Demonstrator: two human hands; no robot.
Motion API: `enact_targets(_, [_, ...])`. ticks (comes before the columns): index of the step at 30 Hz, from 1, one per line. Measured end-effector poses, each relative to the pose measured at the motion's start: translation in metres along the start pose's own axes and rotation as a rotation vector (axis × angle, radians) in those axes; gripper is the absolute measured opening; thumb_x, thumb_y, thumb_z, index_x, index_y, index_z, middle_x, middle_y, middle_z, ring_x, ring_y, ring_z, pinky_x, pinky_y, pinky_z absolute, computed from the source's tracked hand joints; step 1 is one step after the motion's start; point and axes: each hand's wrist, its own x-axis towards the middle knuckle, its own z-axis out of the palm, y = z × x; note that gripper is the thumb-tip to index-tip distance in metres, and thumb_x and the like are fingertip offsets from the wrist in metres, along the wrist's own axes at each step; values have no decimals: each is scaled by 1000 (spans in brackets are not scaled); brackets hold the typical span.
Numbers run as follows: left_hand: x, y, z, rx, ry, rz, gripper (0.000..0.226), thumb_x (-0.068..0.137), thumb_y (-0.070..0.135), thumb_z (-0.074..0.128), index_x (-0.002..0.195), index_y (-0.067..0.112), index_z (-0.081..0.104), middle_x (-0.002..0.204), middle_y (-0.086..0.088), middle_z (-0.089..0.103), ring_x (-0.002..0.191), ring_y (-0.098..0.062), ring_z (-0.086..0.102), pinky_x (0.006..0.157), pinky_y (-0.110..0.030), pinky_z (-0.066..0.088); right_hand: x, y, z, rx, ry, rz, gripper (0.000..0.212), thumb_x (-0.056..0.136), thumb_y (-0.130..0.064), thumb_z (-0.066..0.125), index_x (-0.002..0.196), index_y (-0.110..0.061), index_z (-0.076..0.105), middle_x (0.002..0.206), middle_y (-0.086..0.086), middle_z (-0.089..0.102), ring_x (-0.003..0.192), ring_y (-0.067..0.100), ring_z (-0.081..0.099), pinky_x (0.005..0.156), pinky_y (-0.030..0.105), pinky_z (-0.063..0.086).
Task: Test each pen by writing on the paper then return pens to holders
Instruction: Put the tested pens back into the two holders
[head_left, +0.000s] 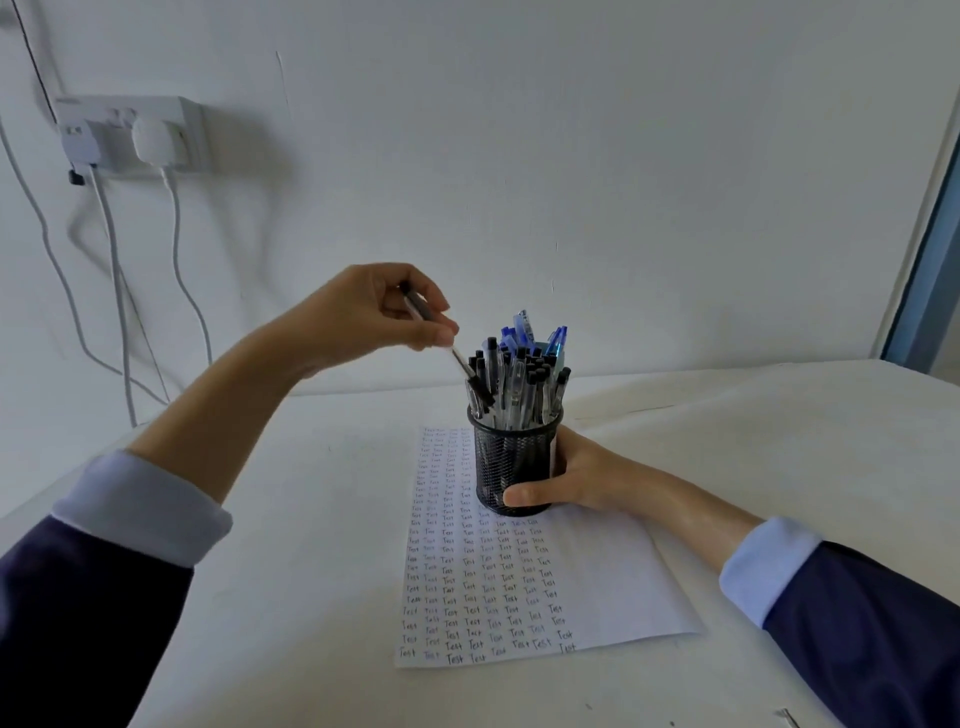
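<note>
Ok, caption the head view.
Left hand pinches clear black-tipped pen at black mesh holder gripped by right hand.

Wall socket (130, 132) (white), cables (175, 228) hanging below

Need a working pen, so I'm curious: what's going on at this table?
A person is testing pens. The left hand pinches a pen, tilted, its lower end among the other pens in the holder. The right hand grips the holder, which stands on the paper. The paper is mostly filled with rows of the word Test.
</note>
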Motion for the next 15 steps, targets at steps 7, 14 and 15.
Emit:
enact_targets(7, [6, -4, 24, 228, -97, 11, 37, 80, 27, 73, 111, 19, 54, 92, 3, 74, 87, -12, 70, 88, -33, 56, -2, -2, -1, 19, 17, 12, 73, 75, -23, 85, 135, -29, 45, 126, -10, 65, 118, 7, 60, 104, 37, 48])
enact_targets(14, [4, 14, 53, 593, -132, 187, 50, 89, 24, 67, 133, 19, 42, 108, 5, 63, 87, -7, 63, 80, -18, 50, -2, -9, 2, 63, -48, -97, 61, 83, -7, 76, 134, -23, 47, 126, 5, 64, 118, 22, 61, 100, 40, 51])
enact_targets(15, [4, 15, 55, 609, -107, 206, 51, 87, 25, 69, 132, 20, 45, 110, 6, 59, 85, -5, 61, 77, -13, 48, -2, -9, 2, 66, -51, -98, 62, 83, -7, 76, 135, -23, 47, 127, 6, 64, 119, 23, 61, 100, 41, 50])
